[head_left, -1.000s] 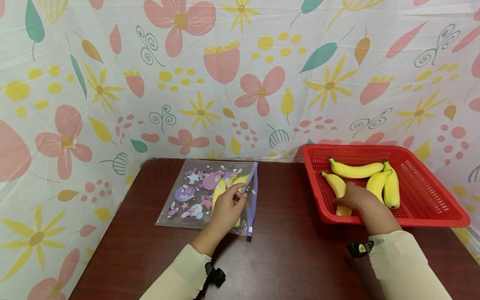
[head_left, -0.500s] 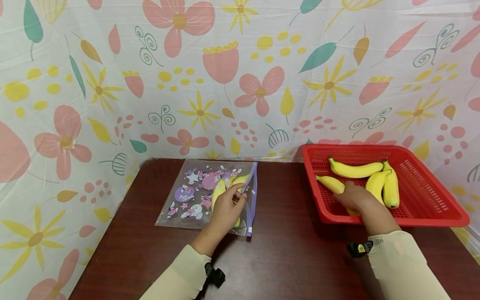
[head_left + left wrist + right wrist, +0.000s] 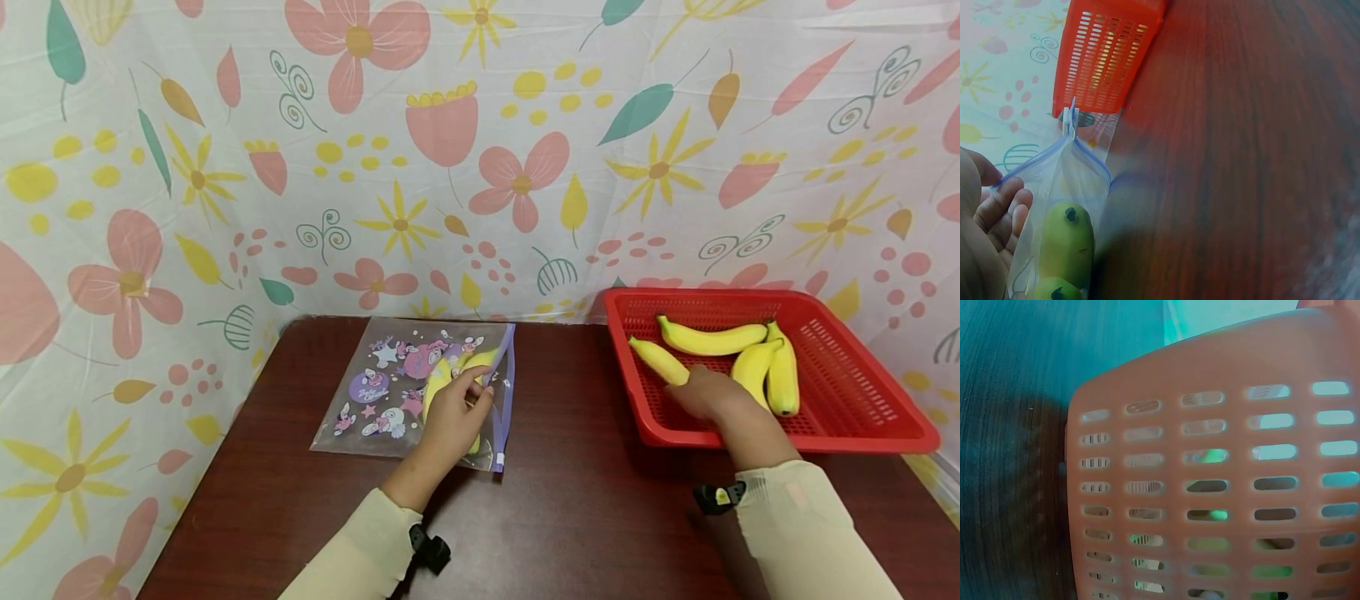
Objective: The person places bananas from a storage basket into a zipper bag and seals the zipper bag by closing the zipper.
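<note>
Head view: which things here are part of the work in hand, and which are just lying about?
In use:
right hand gripping a banana
left hand holding the zip bag open, bananas inside
red basket

Lying about:
three other bananas in the basket
brown table

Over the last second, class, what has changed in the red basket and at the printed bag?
The right hand grips a banana in the red basket and has raised its far end, swinging it up and leftward toward the basket's left wall. The three other bananas lie as before. The left hand still holds the zip bag open, unmoved.
</note>
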The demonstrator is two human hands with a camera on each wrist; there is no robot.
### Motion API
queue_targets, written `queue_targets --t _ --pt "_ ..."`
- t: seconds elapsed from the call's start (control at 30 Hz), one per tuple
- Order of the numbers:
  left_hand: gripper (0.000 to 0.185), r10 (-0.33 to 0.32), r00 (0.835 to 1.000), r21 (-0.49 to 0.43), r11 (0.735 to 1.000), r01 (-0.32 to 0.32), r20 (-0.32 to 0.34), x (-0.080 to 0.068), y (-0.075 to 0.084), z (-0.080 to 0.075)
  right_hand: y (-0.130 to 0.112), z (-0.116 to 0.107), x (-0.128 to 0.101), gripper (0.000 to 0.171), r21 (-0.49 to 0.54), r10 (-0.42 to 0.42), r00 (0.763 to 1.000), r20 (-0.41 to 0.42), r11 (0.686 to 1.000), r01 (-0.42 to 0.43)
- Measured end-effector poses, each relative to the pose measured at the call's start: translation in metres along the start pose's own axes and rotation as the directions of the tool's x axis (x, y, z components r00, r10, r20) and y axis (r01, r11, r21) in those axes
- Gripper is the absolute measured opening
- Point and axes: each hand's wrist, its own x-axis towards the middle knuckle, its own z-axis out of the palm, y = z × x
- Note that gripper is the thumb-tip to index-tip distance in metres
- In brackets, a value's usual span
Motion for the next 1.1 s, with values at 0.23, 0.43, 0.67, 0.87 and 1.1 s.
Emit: queue_targets --t 0.23,0.43,0.67,0.87,1.1 --pt "0.032 0.004 1.0 0.003 1.0 -0.004 0.0 0.0001 -0.0013 0.0011 0.0018 0.0003 0.001 0.082 0.029 0.005 0.999 -0.04 1.0 -0.003" --pt "0.033 0.001 1.0 0.007 1.0 -0.001 0.0 0.0 -0.0023 0.0017 0.0016 -0.0009 -0.0003 0.085 0.069 0.023 0.994 -0.111 0.997 -0.015" --pt "0.033 -0.003 1.0 0.013 1.0 0.002 0.006 -0.0003 -0.0012 0.0008 -0.0008 -0.0034 -0.0029 0.086 0.074 0.032 0.989 -0.143 0.997 -0.022" --pt "0.033 -0.006 1.0 0.013 1.0 0.006 0.009 -0.0005 -0.0015 0.0012 -0.0001 -0.0031 -0.0042 0.09 0.133 0.049 0.978 -0.203 0.991 -0.022" --pt "0.033 0.005 1.0 0.018 1.0 -0.005 0.005 -0.0003 -0.0008 0.0013 0.0018 -0.0026 -0.0042 0.095 0.206 0.036 0.967 -0.252 0.978 0.018"
